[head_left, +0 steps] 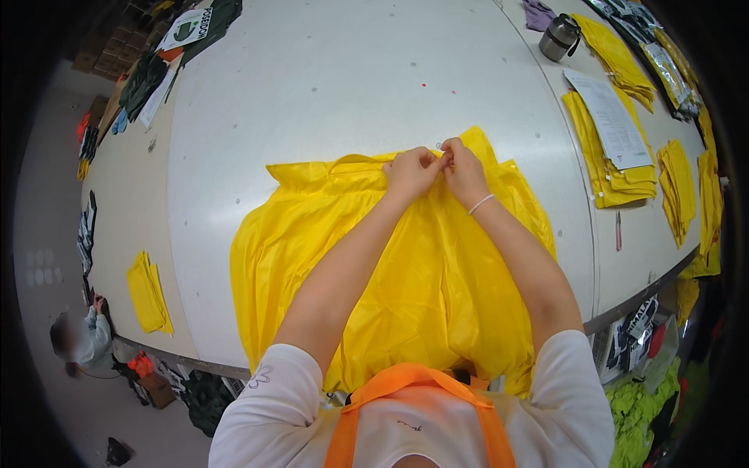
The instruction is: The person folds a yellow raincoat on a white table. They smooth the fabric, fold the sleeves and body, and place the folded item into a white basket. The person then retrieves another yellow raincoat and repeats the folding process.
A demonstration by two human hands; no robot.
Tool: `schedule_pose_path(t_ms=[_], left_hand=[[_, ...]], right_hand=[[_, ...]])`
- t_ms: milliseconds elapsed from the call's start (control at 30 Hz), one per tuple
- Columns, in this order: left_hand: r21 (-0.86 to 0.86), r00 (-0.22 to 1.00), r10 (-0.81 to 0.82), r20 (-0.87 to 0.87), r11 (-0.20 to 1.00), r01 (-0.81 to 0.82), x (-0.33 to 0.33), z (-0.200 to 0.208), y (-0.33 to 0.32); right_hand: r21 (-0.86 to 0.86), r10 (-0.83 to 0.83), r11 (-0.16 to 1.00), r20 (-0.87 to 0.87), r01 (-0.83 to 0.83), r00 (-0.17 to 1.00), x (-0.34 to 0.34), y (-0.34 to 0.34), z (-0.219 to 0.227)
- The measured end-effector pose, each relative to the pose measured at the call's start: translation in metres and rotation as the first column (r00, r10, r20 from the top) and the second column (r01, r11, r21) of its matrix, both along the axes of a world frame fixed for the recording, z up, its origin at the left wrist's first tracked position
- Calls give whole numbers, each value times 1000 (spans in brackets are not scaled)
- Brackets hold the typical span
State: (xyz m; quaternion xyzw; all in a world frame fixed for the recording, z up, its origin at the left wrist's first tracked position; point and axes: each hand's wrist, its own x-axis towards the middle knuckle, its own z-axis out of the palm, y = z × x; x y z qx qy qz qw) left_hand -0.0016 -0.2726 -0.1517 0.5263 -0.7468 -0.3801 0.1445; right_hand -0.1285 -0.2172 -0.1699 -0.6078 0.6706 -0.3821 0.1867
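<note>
A large yellow raincoat [406,273] lies spread flat on a white table [328,86], hanging over the near edge toward me. Both my hands meet at its far edge, near the collar. My left hand [412,171] pinches the yellow fabric with closed fingers. My right hand [462,170], with a white bracelet on the wrist, grips the same spot, and the fingertips of both hands touch. What lies between the fingertips is too small to make out.
Folded yellow garments [624,179] lie in stacks at the right under a sheet of paper [612,117], with more yellow stacks [677,187] farther right. A metal flask [559,37] stands at the far right. One folded yellow piece [148,292] lies at the left. A person [82,339] crouches on the floor at lower left.
</note>
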Motion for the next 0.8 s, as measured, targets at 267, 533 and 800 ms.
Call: schedule_pose_path(t_ms=[267, 533, 800], left_hand=[[-33, 990, 72, -119, 997, -76, 3, -22, -9], [-497, 889, 289, 354, 864, -82, 116, -4, -23], [-793, 829, 557, 51, 527, -306, 230, -18, -12]], right_hand=[[30, -17, 999, -80, 20, 997, -15, -4, 10], [252, -280, 934, 74, 254, 957, -68, 27, -1], [-19, -445, 895, 3, 445, 896, -164, 96, -14]])
